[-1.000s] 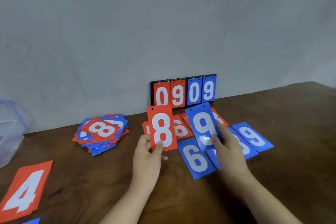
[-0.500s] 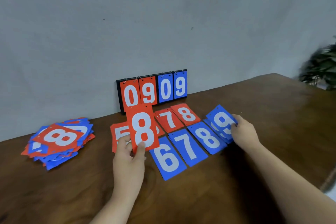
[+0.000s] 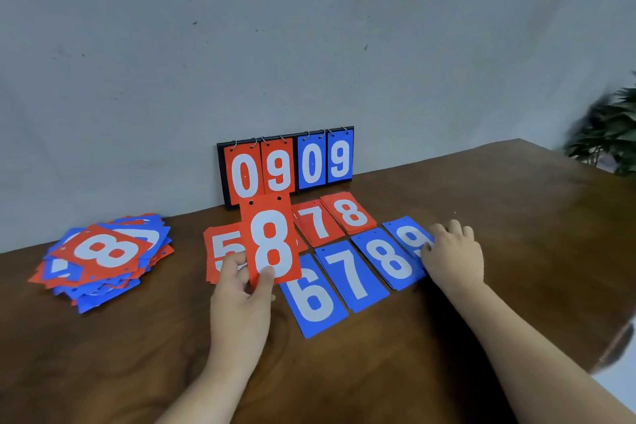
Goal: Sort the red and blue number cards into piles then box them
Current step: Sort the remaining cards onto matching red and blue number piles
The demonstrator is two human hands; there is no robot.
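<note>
1. At the far left of the counter (image 3: 481,203), a loose mixed heap (image 3: 103,258) of red and blue cards lay fanned and unsorted, with a red 8 uppermost.
2. To its right, a red 5 pile (image 3: 220,251) lay flat, partly covered by the left hand (image 3: 241,296).
3. The left hand was clamped on the red 8 card (image 3: 272,241), thumb on the front of its lower edge and fingers behind, holding it nearly upright above the row of piles.
4. Behind it, the scoreboard (image 3: 285,162) stood against the wall, showing 0 9 in red and 0 9 in blue.
5. Right of the held card, the red 7 pile (image 3: 318,227) and red 8 pile (image 3: 351,213) formed the rear row; the blue 6 pile (image 3: 315,296), blue 7 pile (image 3: 351,272), blue 8 pile (image 3: 389,258) and blue 9 pile (image 3: 409,237) formed the front row.
6. The right hand (image 3: 451,255) rested with its fingers on the right edge of the blue 9 pile; whether it pinched a card or only pressed the stack could not be told.
7. Handling judgement: the cards appeared thin, light, fairly stiff and glossy, so stacks would likely slide. A single card is best pinched at a short edge; a pile should be squared and gripped across both long edges.
8. No box was in view.
</note>
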